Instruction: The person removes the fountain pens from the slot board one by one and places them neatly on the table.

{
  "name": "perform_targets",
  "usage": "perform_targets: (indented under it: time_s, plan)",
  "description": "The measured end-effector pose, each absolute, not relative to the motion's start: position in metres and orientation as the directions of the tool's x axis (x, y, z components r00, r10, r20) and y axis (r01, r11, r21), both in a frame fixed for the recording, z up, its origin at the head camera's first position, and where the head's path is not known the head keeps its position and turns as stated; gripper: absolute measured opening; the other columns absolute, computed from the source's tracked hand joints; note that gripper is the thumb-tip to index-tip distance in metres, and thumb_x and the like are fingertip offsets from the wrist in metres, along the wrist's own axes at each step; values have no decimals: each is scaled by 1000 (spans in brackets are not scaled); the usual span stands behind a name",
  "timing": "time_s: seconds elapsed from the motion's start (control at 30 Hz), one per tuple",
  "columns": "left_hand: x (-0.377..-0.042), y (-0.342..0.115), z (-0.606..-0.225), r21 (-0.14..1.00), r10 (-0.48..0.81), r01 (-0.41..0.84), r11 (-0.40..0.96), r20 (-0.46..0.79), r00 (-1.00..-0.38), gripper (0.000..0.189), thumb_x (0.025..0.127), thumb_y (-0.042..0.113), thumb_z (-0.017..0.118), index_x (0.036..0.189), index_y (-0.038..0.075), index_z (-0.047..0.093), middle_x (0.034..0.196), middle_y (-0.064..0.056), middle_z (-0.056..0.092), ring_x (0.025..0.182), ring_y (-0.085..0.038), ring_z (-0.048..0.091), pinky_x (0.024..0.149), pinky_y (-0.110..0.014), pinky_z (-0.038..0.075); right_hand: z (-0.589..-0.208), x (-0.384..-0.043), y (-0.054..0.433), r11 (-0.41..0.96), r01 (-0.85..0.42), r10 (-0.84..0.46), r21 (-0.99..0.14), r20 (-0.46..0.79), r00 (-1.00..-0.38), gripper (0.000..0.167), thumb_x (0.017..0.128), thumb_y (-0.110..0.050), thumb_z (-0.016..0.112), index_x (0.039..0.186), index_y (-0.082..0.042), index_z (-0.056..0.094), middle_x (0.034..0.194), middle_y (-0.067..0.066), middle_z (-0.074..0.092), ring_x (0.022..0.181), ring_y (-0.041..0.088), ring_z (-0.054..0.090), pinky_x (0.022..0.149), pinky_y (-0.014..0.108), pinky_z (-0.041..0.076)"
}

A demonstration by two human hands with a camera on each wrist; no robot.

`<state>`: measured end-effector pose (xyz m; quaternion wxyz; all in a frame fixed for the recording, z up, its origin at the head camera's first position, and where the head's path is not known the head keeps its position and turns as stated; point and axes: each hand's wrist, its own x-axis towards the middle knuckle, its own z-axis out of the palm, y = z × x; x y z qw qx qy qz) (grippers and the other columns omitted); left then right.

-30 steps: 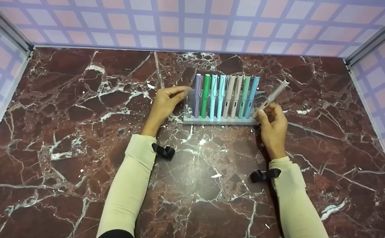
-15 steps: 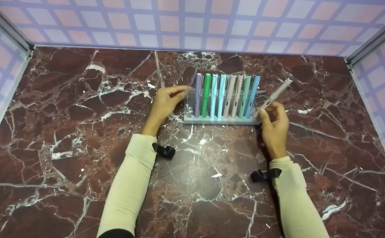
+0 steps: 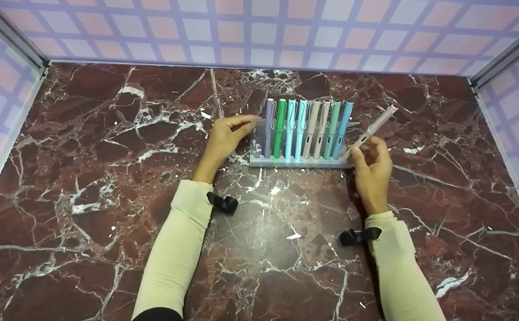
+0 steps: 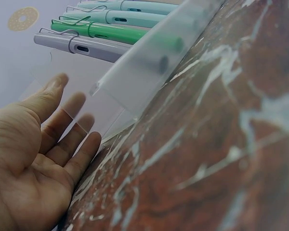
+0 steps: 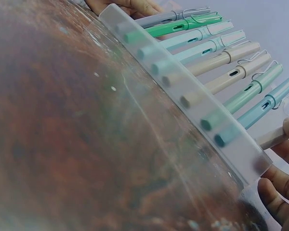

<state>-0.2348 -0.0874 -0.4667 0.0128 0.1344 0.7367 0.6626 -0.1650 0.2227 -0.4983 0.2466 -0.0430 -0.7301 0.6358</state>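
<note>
A clear pen stand [image 3: 302, 164] holds a row of upright capped pens: purple [image 3: 269, 129], green [image 3: 279, 129], two light blue, two beige, sage green [image 3: 332, 129] and blue [image 3: 343, 127]. At its left side my left hand [image 3: 226, 136] pinches the transparent back panel [image 4: 106, 113], thumb in front and fingers seen through the plastic behind. My right hand [image 3: 372, 167] pinches another beige pen [image 3: 381, 119] near its lower end. That pen leans to the right, its lower tip at the right end of the stand's front ledge [image 5: 183, 91].
The stand sits on a dark red marbled table [image 3: 108, 187] with white veins. Checked panels [image 3: 259, 35] enclose the back and both sides. Black straps with small devices are on both sleeved wrists.
The beige pen in my right hand stays tilted, its top shifting very slightly. The rest of the view drifts a little to the right; my left hand keeps its place at the stand.
</note>
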Motion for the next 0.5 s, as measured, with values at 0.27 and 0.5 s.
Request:
perform_targets:
  time_s: [0.27,0.5]
  plan:
    - [-236,-87,-468,981,216,170,97,145,-965,21,98,6,63,116,-3,71,119,-19,71,95,-47,63,75,-33,54,-498,-165,223,170,-264,407,-949,312,-859,18,94,6,63,108,-2,58,89,1,68,73,10,62,65,20,51]
    - [-248,-89,-489,980,207,173,99,150,-967,22,97,8,65,117,1,72,122,-15,70,110,-35,67,96,-29,52,-499,-165,224,160,-298,413,-941,338,-846,18,93,7,63,106,-5,59,87,9,68,68,10,59,57,21,47]
